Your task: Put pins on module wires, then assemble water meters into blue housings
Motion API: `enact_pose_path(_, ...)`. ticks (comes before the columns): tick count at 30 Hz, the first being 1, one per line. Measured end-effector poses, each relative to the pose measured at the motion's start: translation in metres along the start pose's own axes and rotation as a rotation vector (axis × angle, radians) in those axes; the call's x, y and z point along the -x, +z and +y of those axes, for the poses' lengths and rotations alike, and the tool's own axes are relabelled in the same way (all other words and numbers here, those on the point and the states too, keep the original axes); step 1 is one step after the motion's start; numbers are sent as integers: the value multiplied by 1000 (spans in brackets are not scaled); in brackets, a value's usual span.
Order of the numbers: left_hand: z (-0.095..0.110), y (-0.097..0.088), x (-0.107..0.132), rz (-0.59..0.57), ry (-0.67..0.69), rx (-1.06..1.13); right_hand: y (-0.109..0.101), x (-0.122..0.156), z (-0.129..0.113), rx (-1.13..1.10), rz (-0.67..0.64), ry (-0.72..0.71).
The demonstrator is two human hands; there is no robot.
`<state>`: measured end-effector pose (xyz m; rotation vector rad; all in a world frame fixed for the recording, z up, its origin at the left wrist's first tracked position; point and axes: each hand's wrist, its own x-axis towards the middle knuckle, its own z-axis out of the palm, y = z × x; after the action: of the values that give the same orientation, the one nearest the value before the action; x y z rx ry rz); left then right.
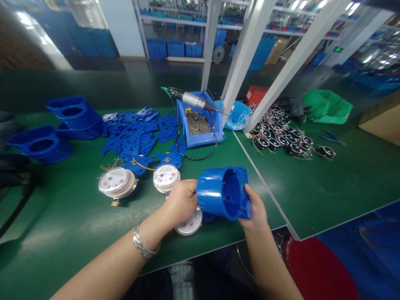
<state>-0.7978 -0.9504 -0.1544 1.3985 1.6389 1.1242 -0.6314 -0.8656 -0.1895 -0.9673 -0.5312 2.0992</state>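
Observation:
Between my two hands a blue plastic housing (211, 191) is held tilted above the green table, its round opening turned to the right. My left hand (183, 200) grips its left side with bent fingers. On the right side, my right hand (256, 208) has its thumb on the rim and its other fingers underneath, partly hidden. Below my left hand lies a water meter register (190, 223), partly covered. Just beyond that hand is another round meter (166, 177) with a white dial. A third meter (115, 182) with brass fittings stands farther left.
Blue flat brackets (134, 133) lie piled behind the meters, with blue housings (75, 116) to their left. An electric screwdriver (190, 100) rests across a blue bin (204, 139) of small screws. Black round parts with wires (281, 129) and pliers (333, 136) lie right, past a white post (240, 54).

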Motion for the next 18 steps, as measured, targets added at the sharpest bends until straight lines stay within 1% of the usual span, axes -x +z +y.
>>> enact_pose_path(4, -9, -1, 0, -8, -14, 140, 14, 2, 2, 20, 41, 16)
enact_pose_path(6, -14, -2, 0, -1, -49, 229, 16, 1, 4, 33, 48, -2)
enact_pose_path(10, -18, -3, -2, 7, -148, 357, 13, -2, 6, 61, 20, -27)
enact_pose_path(13, -14, -4, -2, 26, -192, 387, 10, -2, 6, 69, -12, -52)
enact_pose_path(16, -7, -5, -3, 67, -195, 352, 8, -2, 6, 78, -40, -81)
enact_pose_path(18, -4, -5, -4, 90, -199, 325, 6, -1, 4, 79, -36, -109)
